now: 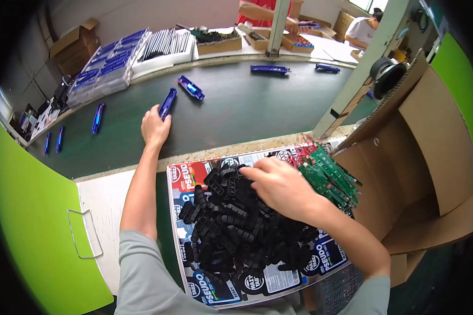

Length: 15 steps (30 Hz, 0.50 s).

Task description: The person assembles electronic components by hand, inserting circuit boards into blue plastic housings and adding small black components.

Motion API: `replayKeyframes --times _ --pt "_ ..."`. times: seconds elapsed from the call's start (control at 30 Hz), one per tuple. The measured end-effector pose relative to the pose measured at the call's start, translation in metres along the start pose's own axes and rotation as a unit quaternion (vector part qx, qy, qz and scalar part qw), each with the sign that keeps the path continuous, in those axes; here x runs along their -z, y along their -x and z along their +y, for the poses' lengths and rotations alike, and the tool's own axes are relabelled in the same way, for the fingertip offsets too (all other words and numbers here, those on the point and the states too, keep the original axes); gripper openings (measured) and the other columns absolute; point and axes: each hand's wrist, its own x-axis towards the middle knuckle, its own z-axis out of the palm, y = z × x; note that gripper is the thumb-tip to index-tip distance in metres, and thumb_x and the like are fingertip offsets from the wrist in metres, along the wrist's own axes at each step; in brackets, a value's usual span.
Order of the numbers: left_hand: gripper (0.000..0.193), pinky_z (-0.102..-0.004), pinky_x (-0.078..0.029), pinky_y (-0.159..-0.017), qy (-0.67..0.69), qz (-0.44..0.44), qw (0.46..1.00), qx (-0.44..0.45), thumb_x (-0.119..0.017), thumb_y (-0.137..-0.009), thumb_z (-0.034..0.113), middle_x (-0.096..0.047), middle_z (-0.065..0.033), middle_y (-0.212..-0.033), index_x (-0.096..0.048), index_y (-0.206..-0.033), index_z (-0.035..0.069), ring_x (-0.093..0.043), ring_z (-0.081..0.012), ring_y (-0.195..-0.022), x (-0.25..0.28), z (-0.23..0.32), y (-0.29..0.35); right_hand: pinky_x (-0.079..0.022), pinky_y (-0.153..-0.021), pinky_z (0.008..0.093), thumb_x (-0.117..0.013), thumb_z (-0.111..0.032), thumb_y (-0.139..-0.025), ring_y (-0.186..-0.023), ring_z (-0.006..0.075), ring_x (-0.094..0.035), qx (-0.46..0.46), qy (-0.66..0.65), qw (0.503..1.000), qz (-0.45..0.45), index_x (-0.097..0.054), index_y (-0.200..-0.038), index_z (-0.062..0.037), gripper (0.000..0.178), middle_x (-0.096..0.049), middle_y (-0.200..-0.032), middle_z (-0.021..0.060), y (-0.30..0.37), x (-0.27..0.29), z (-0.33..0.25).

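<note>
The left hand (155, 127) reaches out to about eleven o'clock, fingers curled down onto one long blue plastic casing (167, 103) lying on the dark green conveyor belt (236, 113); whether it truly grips the casing I cannot tell. The right hand (281, 186) lies palm down, fingers bent, on the heap of small black plastic clips (231, 220), too many to count, piled on a printed cardboard sheet (257, 283) at centre.

On the belt I count seven loose blue casings: the one at the left hand, an opened blue casing (191, 87) just at its one o'clock, three more blue casings (98, 117) towards nine o'clock, and two dark blue casings (269, 69) at twelve to one o'clock. A stack of green circuit boards (328, 176), uncountable, lies at three o'clock of the right hand, touching the clip heap's edge.

One open brown cardboard box (431, 157) hems in the right side; a bright green panel (31, 220) closes the left. The belt between the casings is open. Clear trays of blue parts (108, 65) line its far edge at ten o'clock.
</note>
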Motion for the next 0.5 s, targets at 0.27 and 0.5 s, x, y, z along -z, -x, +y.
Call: replayKeyframes --times 0.27,0.5 --pt "0.076 -0.0308 -0.056 -0.081 0.279 -0.008 0.960 -0.004 -0.086 -0.080 0.020 -0.073 -0.0134 -0.105 -0.053 -0.145 0.001 -0.071 -0.0177 -0.089 0.105 0.000 0.037 -0.053 -0.089 0.0459 -0.068 -0.005 -0.087 -0.100 0.0350 -0.064 0.031 -0.011 0.999 -0.013 -0.068 -0.104 -0.0025 0.017 -0.063 -0.101 0.0149 -0.007 -0.003 -0.004" --pt "0.074 -0.0286 -0.058 -0.085 0.410 -0.157 0.895 -0.078 -0.087 -0.079 0.002 -0.073 -0.0140 -0.109 -0.048 -0.142 0.002 -0.071 -0.0156 -0.096 0.191 0.063 0.096 -0.056 -0.076 0.0356 -0.070 0.000 -0.087 -0.082 0.0239 -0.070 -0.019 -0.096 0.984 0.146 -0.069 -0.107 -0.0001 0.020 -0.070 -0.097 0.0135 0.019 0.035 -0.008"
